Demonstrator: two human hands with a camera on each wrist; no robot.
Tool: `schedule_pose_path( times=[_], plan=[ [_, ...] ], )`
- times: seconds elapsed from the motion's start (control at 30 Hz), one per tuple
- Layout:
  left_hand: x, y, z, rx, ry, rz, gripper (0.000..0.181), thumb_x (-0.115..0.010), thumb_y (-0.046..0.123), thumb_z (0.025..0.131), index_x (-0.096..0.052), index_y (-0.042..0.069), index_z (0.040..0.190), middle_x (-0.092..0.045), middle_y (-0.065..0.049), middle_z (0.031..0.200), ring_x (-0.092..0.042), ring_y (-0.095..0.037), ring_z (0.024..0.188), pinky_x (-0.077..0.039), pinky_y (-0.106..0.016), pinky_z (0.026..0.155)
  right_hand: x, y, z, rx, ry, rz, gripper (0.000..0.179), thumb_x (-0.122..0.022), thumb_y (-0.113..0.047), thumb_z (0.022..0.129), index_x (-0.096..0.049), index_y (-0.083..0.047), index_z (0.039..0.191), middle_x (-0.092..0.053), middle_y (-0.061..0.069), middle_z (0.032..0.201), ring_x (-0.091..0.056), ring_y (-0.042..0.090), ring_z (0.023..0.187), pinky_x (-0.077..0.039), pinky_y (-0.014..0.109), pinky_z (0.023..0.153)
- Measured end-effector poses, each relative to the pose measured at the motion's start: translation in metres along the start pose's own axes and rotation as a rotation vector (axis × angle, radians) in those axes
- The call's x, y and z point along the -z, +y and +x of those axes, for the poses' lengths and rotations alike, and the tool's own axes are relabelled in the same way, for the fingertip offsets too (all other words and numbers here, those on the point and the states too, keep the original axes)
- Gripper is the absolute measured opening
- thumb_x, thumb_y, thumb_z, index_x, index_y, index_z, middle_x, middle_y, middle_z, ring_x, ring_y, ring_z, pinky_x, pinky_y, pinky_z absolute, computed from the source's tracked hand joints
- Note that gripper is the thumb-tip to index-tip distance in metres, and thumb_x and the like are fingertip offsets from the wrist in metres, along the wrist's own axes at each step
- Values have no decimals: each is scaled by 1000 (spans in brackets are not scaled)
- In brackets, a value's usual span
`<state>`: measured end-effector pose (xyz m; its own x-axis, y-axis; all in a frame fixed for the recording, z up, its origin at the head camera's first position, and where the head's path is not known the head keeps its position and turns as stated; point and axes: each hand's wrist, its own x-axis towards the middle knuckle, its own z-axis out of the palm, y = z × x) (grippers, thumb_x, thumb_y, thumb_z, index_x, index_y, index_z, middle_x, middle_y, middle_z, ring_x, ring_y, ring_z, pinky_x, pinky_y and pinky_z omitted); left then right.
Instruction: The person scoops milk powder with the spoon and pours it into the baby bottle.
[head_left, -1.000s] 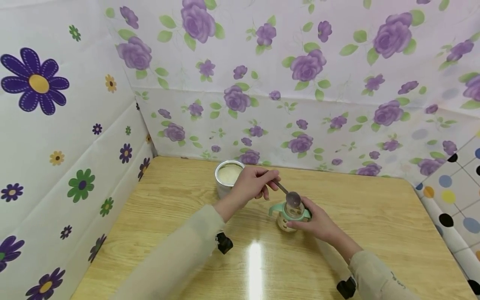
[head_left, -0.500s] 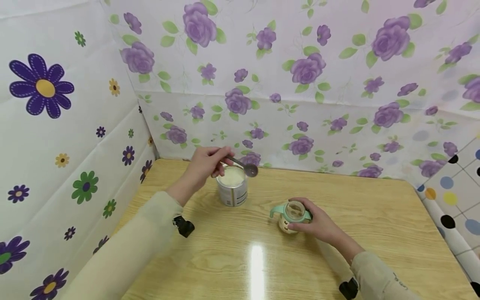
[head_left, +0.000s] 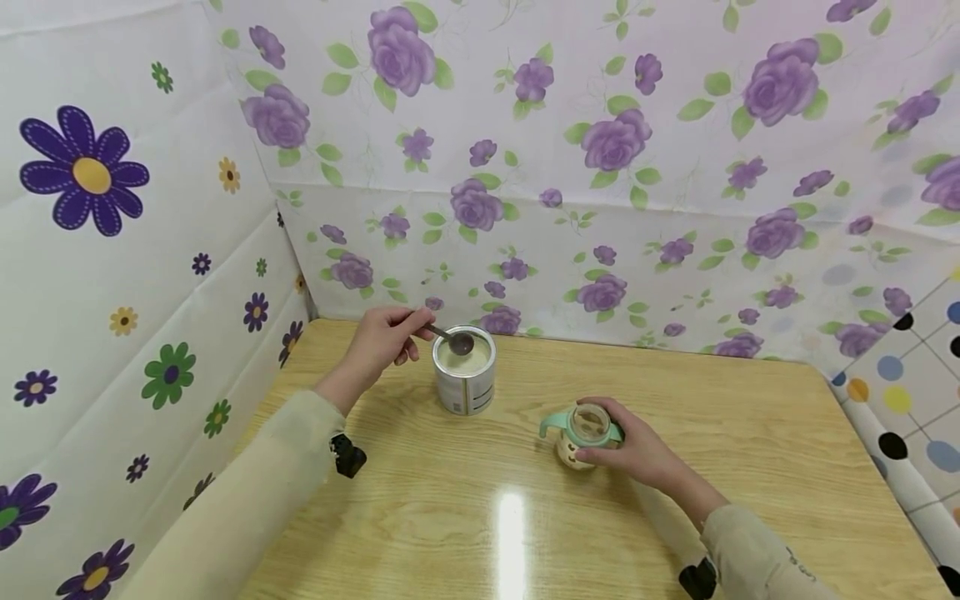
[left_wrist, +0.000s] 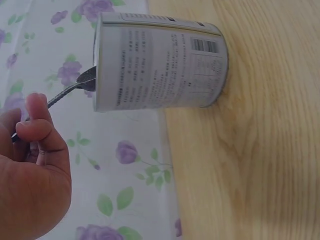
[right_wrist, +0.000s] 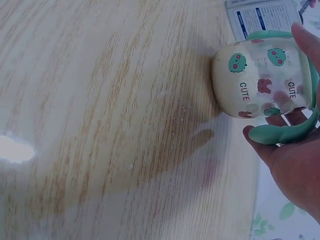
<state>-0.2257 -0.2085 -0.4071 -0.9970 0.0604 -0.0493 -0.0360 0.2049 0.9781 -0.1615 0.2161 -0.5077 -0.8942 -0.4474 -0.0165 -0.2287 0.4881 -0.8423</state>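
Observation:
My left hand (head_left: 382, 342) pinches the thin handle of a dark measuring spoon (head_left: 461, 342). The bowl of the spoon is at the mouth of an open milk powder can (head_left: 465, 392), which holds pale powder. In the left wrist view the spoon's bowl (left_wrist: 87, 79) dips partly behind the can's rim. With my right hand (head_left: 633, 442) I grip a clear baby bottle (head_left: 576, 450) with mint-green handles, standing uncapped on the table. Pale contents show low in the bottle (right_wrist: 257, 77), which bears printed cartoon faces and the word CUTE.
The wooden table (head_left: 420, 517) ends at the back against a purple-flowered cloth (head_left: 555, 192). A flower-printed cloth (head_left: 150, 275) hangs along the left side. A dotted cloth (head_left: 900, 417) borders the right edge.
My left hand has moved left with the spoon, from over the bottle to the can's mouth. My right hand stays on the bottle in the same place.

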Motion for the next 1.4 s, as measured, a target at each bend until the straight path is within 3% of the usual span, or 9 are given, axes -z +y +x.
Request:
schedule_pose_path(
  times=[0.3,0.5,0.63,0.77,0.9,1.03,1.17,1.4],
  plan=[
    [2,-20,-1,30,11,31,43,-66,37,109,-74,-1,129,-79,-10,99,-62,-10,58,-45,-20,51,0,-2,-3,-10,-15,-2,82,-90,-32,91,-47,-18,159,-57,15,150,-59,37,132,-48,60,104],
    [1,-24,-1,35,6,28,40,-66,38,109,-76,3,127,-79,-10,100,-63,-11,58,-45,-21,50,9,-13,-6,41,-35,-63,96,-88,-34,92,-32,-17,168,-43,19,165,-45,47,148,-38,71,115],
    [1,-24,0,44,-2,23,41,-66,38,108,-76,3,128,-79,-15,106,-63,-10,58,-46,-21,51,26,-35,4,119,-43,-79,102,-86,-28,95,-20,-14,171,-33,22,170,-33,47,155,-31,70,121],
    [2,-25,-1,47,8,22,40,-66,36,109,-75,1,128,-77,-20,110,-62,-10,58,-45,-21,50,33,-75,30,145,-43,-119,108,-87,-32,94,-14,-18,173,-26,16,175,-27,40,160,-27,62,126],
    [2,-28,-1,53,16,16,41,-66,36,109,-75,0,127,-79,-14,105,-62,-10,57,-44,-21,50,15,-115,62,125,-46,-130,118,-89,-39,90,-9,-16,173,-20,15,177,-23,37,161,-27,58,128],
    [-1,-29,2,54,17,-5,46,-67,41,108,-75,-1,126,-79,-6,97,-62,-11,57,-45,-21,50,-19,-137,89,80,-54,-101,126,-90,-40,89,-1,-9,173,-17,18,177,-22,37,162,-28,57,127],
    [-5,-28,6,40,16,-27,44,-64,41,109,-75,2,126,-78,-4,93,-62,-10,58,-45,-20,51,-48,-142,107,46,-51,-62,131,-91,-38,89,7,-6,171,-16,22,176,-20,40,162,-26,60,127],
    [-7,-25,8,56,0,-56,45,-62,41,110,-74,2,127,-78,-10,99,-62,-11,59,-46,-21,52,-80,-129,120,-67,56,47,130,-93,-36,86,1,-8,172,-16,23,176,-17,41,162,-23,61,128]
  ],
)
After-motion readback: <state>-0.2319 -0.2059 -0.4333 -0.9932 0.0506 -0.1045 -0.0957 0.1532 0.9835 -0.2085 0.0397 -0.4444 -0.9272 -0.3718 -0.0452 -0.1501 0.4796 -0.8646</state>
